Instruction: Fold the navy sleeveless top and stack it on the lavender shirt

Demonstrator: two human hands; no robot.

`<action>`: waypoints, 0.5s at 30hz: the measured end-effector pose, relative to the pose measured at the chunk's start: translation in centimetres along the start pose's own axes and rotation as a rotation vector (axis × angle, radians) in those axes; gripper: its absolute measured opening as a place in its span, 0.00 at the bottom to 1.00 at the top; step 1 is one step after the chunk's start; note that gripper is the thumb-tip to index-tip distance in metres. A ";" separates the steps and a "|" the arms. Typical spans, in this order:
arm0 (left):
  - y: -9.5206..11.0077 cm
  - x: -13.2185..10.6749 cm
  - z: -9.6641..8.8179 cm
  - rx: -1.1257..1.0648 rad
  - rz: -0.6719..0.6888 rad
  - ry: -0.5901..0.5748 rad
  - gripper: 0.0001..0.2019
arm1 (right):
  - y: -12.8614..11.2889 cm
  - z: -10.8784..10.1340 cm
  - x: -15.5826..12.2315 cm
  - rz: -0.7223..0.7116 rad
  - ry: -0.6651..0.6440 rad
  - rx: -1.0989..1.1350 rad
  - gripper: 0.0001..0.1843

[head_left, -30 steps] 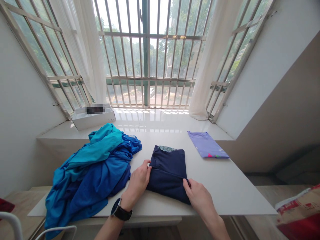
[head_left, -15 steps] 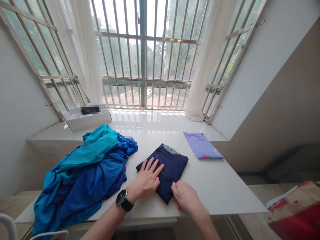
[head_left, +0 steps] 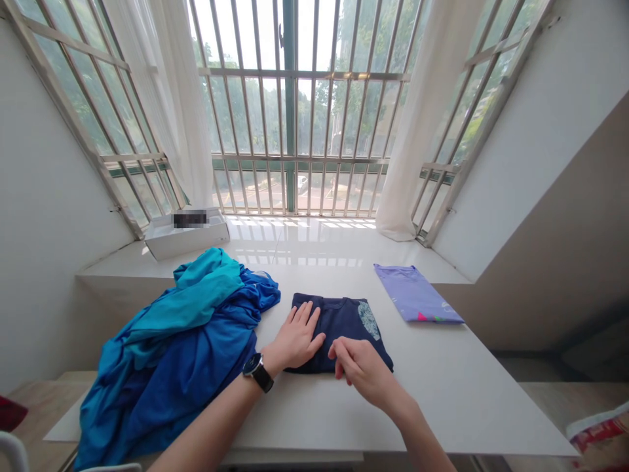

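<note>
A folded navy shirt [head_left: 339, 321] lies on the white table [head_left: 442, 393], a pale teal print showing at its right end. My left hand [head_left: 297, 337] rests flat on its near left part, fingers apart. My right hand [head_left: 363, 370] is curled onto the near edge, fingers gripping the cloth and hiding that edge. To the left, touching neither hand, lies a loose heap of blue and teal cloth [head_left: 171, 354]. A folded lavender T-shirt [head_left: 417, 295] sits farther right, beyond my right hand.
A white box [head_left: 187, 236] stands on the glossy windowsill behind the heap. Barred windows and white curtains [head_left: 407, 124] fill the far side. A chair's white frame [head_left: 10, 452] shows at lower left, and a red-and-beige bag [head_left: 602, 439] at lower right.
The navy shirt has turned from a diagonal position to lie squarer, its print now at the right. Both hands have stayed on it, and the view has shifted slightly.
</note>
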State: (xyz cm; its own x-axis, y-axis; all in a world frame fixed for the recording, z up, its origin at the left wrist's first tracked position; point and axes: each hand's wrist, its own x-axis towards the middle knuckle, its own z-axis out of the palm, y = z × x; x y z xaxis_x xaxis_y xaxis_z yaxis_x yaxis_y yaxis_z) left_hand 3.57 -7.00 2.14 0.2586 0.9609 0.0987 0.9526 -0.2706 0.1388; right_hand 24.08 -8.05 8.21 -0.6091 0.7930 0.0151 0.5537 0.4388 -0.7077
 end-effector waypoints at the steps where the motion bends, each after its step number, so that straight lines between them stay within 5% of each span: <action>1: -0.7 0.8 -0.4 -0.018 0.039 -0.022 0.31 | 0.7 -0.9 0.8 0.007 0.060 -0.037 0.23; 7: -3.5 4.3 -2.0 -0.036 0.130 -0.112 0.32 | 7.2 -4.6 6.5 -0.108 0.211 -0.317 0.13; 11: -1.9 3.8 -1.4 0.059 -0.019 0.047 0.26 | 11.0 -4.2 8.6 -0.147 0.223 -0.362 0.10; 15: -0.1 3.2 0.0 0.100 -0.106 0.098 0.25 | 12.2 -3.4 8.9 -0.133 0.205 -0.359 0.09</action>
State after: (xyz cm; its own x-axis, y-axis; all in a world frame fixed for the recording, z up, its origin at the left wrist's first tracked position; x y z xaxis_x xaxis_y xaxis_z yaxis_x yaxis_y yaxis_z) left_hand 4.29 -3.93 2.39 0.1435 0.9722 0.1848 0.9862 -0.1560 0.0548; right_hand 27.38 5.77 2.12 -0.5828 0.7714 0.2555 0.6626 0.6331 -0.4001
